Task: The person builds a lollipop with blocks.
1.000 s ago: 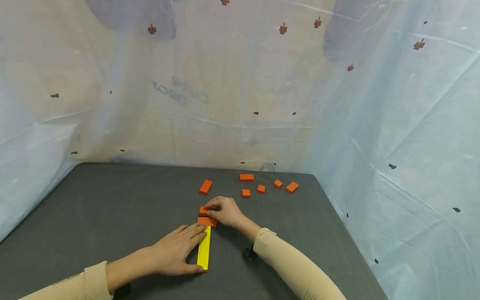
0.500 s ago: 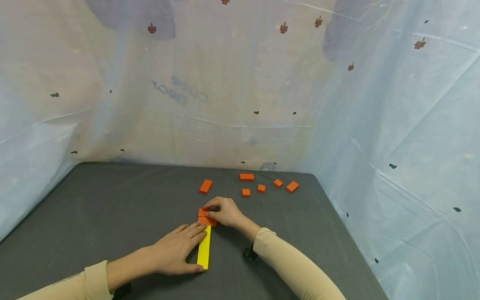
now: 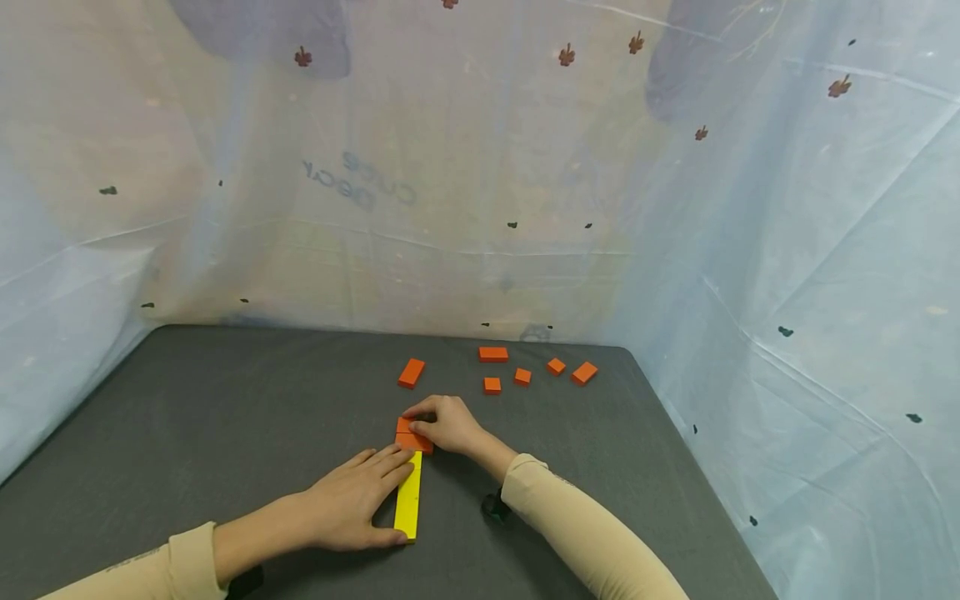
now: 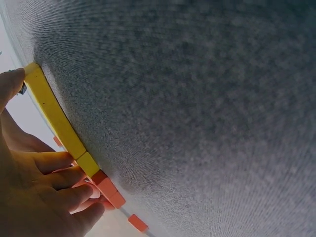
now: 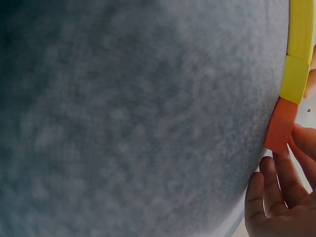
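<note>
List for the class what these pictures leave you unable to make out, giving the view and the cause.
- Head view: the right end of the pinched orange block, hidden by the right hand.
- Head view: part of the small yellow block, covered by the left hand.
- Head view: the lettering on the left sleeve, too small to read.
- Right wrist view: one end of the long yellow bar, cut off by the top edge.

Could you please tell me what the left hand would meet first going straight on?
The left hand would probably meet the orange block at the far end of the yellow strip, though depth is unclear.
</note>
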Tool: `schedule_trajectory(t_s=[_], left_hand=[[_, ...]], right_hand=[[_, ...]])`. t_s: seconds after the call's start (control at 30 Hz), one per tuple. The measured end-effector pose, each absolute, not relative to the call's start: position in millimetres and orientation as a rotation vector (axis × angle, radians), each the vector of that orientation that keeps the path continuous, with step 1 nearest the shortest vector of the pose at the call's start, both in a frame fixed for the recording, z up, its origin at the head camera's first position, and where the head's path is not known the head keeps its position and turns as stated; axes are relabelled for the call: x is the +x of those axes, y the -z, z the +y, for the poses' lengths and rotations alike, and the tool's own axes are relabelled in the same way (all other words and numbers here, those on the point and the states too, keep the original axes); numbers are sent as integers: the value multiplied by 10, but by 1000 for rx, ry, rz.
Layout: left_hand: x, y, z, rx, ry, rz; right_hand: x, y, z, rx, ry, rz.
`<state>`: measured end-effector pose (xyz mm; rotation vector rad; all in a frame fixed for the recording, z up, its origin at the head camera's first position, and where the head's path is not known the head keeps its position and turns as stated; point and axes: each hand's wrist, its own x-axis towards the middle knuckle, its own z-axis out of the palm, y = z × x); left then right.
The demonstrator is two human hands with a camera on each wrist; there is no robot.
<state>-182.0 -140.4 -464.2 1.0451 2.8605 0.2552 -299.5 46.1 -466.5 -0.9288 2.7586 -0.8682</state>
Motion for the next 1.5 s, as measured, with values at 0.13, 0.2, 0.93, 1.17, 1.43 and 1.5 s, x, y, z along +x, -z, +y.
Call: schedule_trajectory(t_s=[0.13, 0.2, 0.93, 1.17, 1.43, 1.5], left_hand=[[-1816, 4632, -1405, 1046, -254, 2858], [-1813, 4626, -1405, 1048, -253, 2856], [-1817, 4645, -1415, 1045, -251, 2845], [-1809, 4644, -1431, 1040, -246, 2837], [-1805, 4628, -1423, 1036, -254, 2825], [-1805, 4619, -1419, 1037, -253, 2823]], right_hand=[[-2989, 4658, 458, -918, 875, 2751], [-2986, 4660, 459, -915, 872, 2752], [-3122, 4498, 855, -878, 1083, 2753], [-3363, 4440, 1202, -721, 1108, 2849], [-3598, 4472, 1467, -567, 1051, 2925], [-3639, 4489, 1501, -540, 1024, 2935]])
